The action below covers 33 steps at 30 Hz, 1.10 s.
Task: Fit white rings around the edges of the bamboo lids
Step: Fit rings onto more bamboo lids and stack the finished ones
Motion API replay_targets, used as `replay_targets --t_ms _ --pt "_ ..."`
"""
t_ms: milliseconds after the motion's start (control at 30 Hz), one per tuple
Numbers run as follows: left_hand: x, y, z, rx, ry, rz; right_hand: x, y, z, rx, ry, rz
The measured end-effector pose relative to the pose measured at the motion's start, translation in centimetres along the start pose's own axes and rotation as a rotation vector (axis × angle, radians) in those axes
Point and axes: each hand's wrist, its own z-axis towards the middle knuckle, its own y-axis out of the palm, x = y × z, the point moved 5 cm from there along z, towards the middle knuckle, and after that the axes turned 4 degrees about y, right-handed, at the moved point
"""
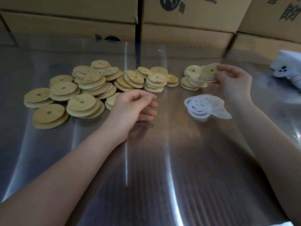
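Steel table [146,160] w/ a loose heap of white rings [197,108] on it, my landmark; they lie partly on a clear plastic bag [219,107]. My right hand [232,79] is up behind the rings, fingers & thumb pinching one lid [209,71] by its rim, tilted, hole facing me, white showing along its lower edge. That lid hangs just over a small pile of ringed lids [192,79], which sits behind the rings, pale bands visible round their edges. My left hand [132,108] is left of the rings, well apart from the right, side of the hand resting on the table, fingers loosely curled, thumb on forefinger, nothing visible in it. Further left of the rings & behind that hand sprawls the big heap of bare lids [91,85], stacked & overlapping, some touching the hand's back edge. Cardboard boxes [70,22] wall off the far side beyond all piles. White pkg [286,67] w/ dark dots lies far right of the rings, blurred.
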Motion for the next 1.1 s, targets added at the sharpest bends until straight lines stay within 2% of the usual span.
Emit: replay_targets --t_ms 167,533,767,867,1000,1100 --pt "-0.1 0.1 0.0 -0.006 0.0 0.011 1.5 -1.1 1.9 0.091 -0.02 -0.284" --pt "-0.2 0.0 0.1 -0.027 0.006 0.039 3.1 -1.8 3.0 0.039 -0.014 -0.536" --pt "-0.1 0.1 0.1 -0.032 0.006 0.06 3.1 -1.0 3.1 0.018 -0.088 -0.81" --pt "0.1 0.3 0.0 -0.033 0.053 0.201 3.3 -0.9 3.1 0.01 -0.106 -0.842" --pt "0.6 0.6 -0.3 -0.023 0.194 0.522 3.3 -0.8 3.0 0.004 -0.107 -0.863" --pt "1.3 0.4 -0.6 0.009 0.328 0.79 2.6 -0.6 2.6 0.028 -0.174 -0.921"
